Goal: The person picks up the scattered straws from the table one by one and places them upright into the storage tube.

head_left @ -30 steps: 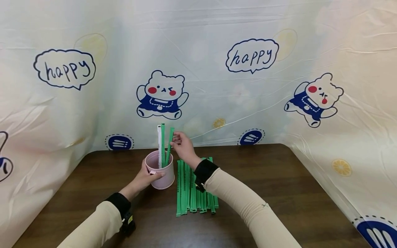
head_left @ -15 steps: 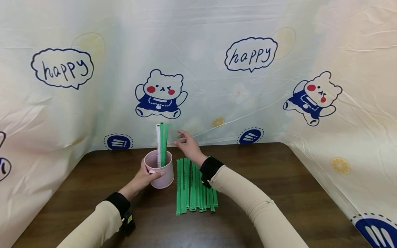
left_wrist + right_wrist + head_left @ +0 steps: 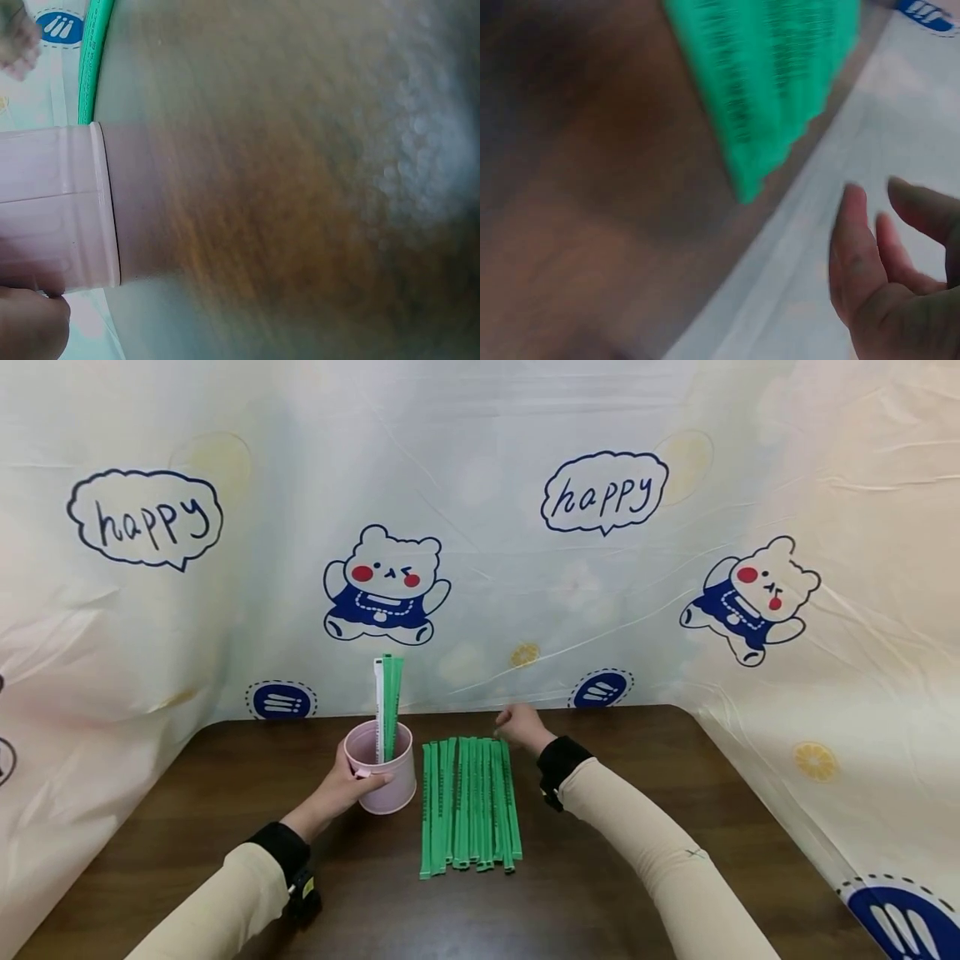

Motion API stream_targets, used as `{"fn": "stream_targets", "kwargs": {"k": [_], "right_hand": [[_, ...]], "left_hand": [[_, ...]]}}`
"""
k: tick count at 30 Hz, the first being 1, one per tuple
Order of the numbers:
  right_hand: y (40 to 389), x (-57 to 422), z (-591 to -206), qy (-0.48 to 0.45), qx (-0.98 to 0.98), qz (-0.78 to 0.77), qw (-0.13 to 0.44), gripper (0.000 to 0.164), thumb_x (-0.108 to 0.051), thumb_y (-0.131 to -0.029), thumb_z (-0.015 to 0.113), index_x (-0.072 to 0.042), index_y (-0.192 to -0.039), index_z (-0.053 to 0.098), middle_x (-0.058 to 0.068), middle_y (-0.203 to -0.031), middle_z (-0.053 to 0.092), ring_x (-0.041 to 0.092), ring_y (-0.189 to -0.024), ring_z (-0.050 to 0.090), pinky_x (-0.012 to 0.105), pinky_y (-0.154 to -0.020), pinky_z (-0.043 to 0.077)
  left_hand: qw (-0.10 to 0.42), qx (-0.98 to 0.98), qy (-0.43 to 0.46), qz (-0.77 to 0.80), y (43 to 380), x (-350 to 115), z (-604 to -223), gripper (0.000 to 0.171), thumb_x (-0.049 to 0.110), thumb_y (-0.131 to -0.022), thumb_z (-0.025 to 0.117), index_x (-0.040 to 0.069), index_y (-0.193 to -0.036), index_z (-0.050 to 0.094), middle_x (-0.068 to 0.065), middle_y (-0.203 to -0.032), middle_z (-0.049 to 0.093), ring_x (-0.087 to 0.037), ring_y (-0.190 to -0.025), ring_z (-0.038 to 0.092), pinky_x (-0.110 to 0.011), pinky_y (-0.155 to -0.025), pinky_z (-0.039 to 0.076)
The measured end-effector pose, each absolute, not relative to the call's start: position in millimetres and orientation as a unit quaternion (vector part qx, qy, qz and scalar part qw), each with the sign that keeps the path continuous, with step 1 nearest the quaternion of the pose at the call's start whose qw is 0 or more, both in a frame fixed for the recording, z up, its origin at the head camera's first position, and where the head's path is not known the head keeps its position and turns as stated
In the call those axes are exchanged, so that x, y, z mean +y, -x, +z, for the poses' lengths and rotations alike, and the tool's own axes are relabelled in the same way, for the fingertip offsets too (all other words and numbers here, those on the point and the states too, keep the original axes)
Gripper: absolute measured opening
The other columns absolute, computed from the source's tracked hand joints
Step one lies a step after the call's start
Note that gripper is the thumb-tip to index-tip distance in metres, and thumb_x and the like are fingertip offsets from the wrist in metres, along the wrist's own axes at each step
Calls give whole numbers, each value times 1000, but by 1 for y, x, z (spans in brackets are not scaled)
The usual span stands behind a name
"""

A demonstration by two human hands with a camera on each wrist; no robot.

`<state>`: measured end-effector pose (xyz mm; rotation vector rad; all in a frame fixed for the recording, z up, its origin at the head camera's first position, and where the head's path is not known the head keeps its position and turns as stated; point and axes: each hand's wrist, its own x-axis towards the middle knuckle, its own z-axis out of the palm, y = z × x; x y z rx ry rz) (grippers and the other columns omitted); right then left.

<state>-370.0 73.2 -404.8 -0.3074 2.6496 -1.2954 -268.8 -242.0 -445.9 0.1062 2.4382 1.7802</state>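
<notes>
In the head view my left hand (image 3: 339,792) grips the side of a small pink bucket (image 3: 392,787), its thumb lying across the front. One white stick (image 3: 378,693) and a few long green sticks (image 3: 393,693) stand upright inside. My right hand (image 3: 521,727) hovers at the far end of a row of flat green printed sticks (image 3: 468,802) laid side by side on the table. The right wrist view shows its thumb and fingers apart with nothing between them, beyond the tips of the row. In the left wrist view the bucket appears sideways.
The brown wooden table (image 3: 600,860) carries the bucket left of centre, with the row of sticks just right of it. A patterned cloth (image 3: 495,527) hangs behind the table's far edge and along both sides.
My right hand has let go of a green stick, which now leans with the others in the bucket, and has moved right to the row's far end. My left hand stays on the bucket.
</notes>
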Motion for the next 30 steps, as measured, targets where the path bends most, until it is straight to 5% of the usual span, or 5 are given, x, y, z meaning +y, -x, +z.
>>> {"fn": "stream_targets", "kwargs": {"k": [5,15,18,23,30], "right_hand": [[369,81,-421,85,908,-393,117,2,5,-93,63,5,-92,63,9,-85,60,17,-70,59,36,-70,61],[361,85,-438,78,908,-396,114,11,7,-91,65,1,-95,57,10,-88,57,16,-66,53,34,-63,57],[363,84,-441,87,911,-388,113,33,8,-91,63,-10,-73,41,0,-68,36,14,-56,40,29,-55,47],[365,82,-447,109,916,-372,105,55,10,-89,56,-21,-70,14,-5,-64,9,11,-50,17,27,-51,32],[363,73,-444,122,932,-329,96,58,10,-89,56,-21,-58,17,-5,-55,13,13,-46,26,27,-51,27]], "left_hand": [[54,806,-42,588,270,-245,-443,106,24,-93,71,11,-159,-11,-24,-163,12,-42,-147,22,-67,-124,24],[53,805,-40,590,270,-241,-446,105,21,-93,71,9,-159,-10,-26,-162,13,-44,-148,22,-67,-124,22],[53,802,-38,594,268,-241,-448,105,21,-92,71,9,-159,-9,-26,-162,13,-44,-147,22,-67,-125,22],[57,802,-35,593,268,-241,-450,105,21,-92,71,11,-159,-10,-24,-163,14,-43,-148,22,-66,-125,22],[60,810,-29,583,271,-243,-449,106,24,-93,70,11,-159,-12,-24,-163,13,-44,-148,22,-68,-124,23]]}}
